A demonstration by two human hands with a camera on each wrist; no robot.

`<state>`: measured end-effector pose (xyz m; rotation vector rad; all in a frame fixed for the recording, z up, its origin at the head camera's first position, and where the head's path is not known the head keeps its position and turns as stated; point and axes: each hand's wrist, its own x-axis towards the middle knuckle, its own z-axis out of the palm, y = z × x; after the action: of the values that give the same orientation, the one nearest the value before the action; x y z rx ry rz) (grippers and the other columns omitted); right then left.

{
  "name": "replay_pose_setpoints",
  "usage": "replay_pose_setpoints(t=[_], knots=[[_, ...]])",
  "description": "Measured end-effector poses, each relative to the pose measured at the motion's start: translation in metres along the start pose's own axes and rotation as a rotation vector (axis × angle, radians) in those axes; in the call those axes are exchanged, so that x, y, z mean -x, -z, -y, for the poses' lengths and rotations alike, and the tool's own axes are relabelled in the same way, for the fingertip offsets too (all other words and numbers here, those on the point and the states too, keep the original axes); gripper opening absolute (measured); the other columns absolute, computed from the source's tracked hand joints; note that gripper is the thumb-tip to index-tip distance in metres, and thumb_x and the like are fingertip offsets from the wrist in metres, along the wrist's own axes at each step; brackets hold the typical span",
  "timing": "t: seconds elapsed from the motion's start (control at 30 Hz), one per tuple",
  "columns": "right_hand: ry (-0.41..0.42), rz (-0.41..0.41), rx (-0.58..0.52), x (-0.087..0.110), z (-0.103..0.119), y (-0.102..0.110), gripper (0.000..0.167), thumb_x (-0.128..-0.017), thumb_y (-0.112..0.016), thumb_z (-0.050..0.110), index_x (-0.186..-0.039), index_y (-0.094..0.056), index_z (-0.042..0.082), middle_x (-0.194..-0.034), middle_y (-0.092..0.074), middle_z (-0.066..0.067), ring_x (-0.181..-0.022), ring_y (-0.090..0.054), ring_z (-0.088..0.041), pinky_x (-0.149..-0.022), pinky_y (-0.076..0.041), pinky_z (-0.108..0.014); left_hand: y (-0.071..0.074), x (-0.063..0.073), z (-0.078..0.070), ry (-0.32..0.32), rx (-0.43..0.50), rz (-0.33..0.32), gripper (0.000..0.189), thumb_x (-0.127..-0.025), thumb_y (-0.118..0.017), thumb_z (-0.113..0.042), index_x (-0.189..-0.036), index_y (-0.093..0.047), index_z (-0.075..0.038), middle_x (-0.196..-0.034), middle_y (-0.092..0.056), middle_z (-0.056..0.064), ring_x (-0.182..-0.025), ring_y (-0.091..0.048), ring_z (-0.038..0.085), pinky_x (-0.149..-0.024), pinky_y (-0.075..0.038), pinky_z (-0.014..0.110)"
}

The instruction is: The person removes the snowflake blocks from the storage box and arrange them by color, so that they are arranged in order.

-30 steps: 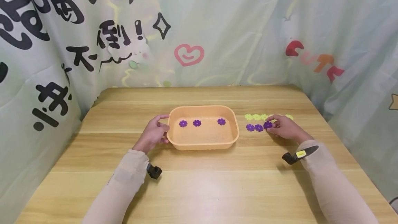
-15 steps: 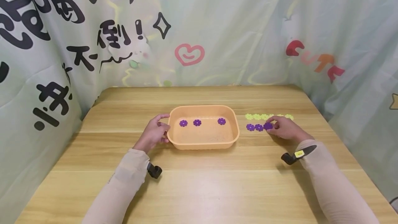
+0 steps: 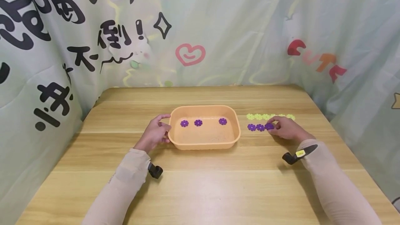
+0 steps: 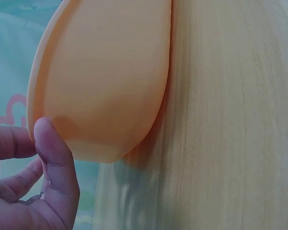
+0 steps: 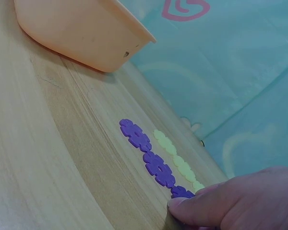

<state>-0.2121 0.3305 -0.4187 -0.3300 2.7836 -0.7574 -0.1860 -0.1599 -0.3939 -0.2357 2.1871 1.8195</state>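
My left hand [image 3: 153, 133] pinches the left end of the orange plastic tub [image 3: 204, 146], thumb on one side of the rim and fingers on the other, as the left wrist view also shows. Three purple flower-shaped plastic pieces lie inside the tub, one of them a purple snowflake disc [image 3: 223, 121] toward the right. To the right of the tub, my right hand [image 3: 287, 128] pinches a purple snowflake disc [image 3: 269, 126] between thumb and fingers. It sits at the right end of a short row, beside another purple disc [image 5: 159, 169]. Part of the held disc is hidden by the thumb.
Behind the purple row runs a row of several yellow snowflake discs [image 3: 258, 117], partly covered by my right hand. The wooden table [image 3: 200, 183] ends at a printed curtain [image 3: 225, 37] at the back and sides.
The disc in my right hand has tipped flatter, level with the purple row. My left hand and the tub have stayed in place.
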Motion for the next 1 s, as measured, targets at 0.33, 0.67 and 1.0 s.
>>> replay_pose_setpoints(t=[0.33,0.67,1.0], knots=[[0.011,-0.001,0.008,-0.002,0.004,0.002,0.038,-0.090,-0.068,0.017,-0.121,-0.057,-0.002,-0.082,-0.059,-0.008,-0.068,-0.054,-0.020,-0.059,-0.049,-0.031,0.000,-0.002,0.002,0.008,0.009,-0.010,0.049,-0.097,-0.050,-0.002,-0.143,-0.041,-0.017,-0.113,-0.049,0.019,-0.068,-0.054,0.019,-0.052,-0.053,0.025],[0.102,-0.057,-0.035,-0.007,0.026,0.003,0.034,-0.092,-0.065,0.014,-0.120,-0.057,-0.004,-0.080,-0.065,-0.009,-0.067,-0.060,-0.020,-0.057,-0.051,-0.032,0.001,0.000,-0.001,0.020,0.002,-0.018,0.048,-0.097,-0.050,-0.004,-0.142,-0.042,-0.019,-0.112,-0.049,0.019,-0.070,-0.054,0.020,-0.052,-0.054,0.026],[0.215,-0.091,-0.031,-0.028,0.059,0.009,0.032,-0.092,-0.066,0.013,-0.119,-0.059,-0.004,-0.081,-0.067,-0.007,-0.068,-0.062,-0.020,-0.061,-0.055,-0.039,0.000,-0.001,-0.002,0.018,-0.007,-0.016,0.048,-0.097,-0.051,-0.004,-0.142,-0.042,-0.019,-0.113,-0.050,0.018,-0.070,-0.054,0.020,-0.052,-0.053,0.026]])
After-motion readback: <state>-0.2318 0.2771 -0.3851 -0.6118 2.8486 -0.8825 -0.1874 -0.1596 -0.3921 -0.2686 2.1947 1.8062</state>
